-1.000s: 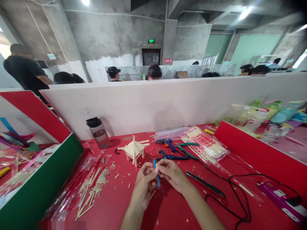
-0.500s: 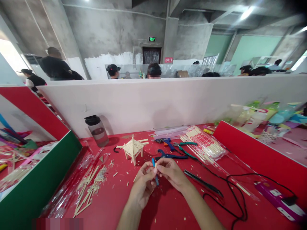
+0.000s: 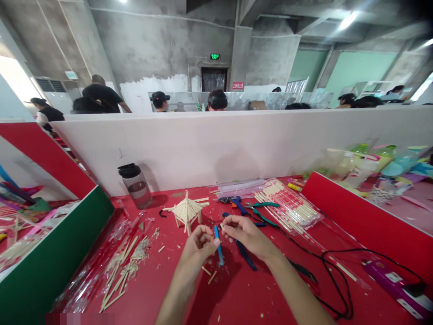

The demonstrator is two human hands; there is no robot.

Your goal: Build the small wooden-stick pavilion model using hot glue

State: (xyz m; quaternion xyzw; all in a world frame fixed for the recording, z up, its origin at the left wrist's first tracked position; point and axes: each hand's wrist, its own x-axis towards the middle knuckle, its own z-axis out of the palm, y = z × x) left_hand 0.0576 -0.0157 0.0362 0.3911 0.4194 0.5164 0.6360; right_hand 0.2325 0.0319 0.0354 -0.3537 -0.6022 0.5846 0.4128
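Note:
My left hand is closed, its thumb and fingers pinching a slim blue stick-like thing that stands tilted. Close by on the right, my right hand pinches a small pale piece, apparently wood, near the top of the blue stick. Partly hidden behind that hand is a blue-handled tool, seemingly pliers. A small pavilion-like model made of wooden sticks stands on the red table just beyond my left hand. Two short stick pieces lie below my hands.
A glue gun, green-handled pliers and a pack of wooden sticks lie behind my right hand. A bottle stands back left, above loose stick offcuts. A black cable runs to a purple power strip.
My hands have drawn slightly apart, the right one moving up and right. More of the blue stick shows, and a blue tool handle has come into sight. A person behind the partition has shifted right.

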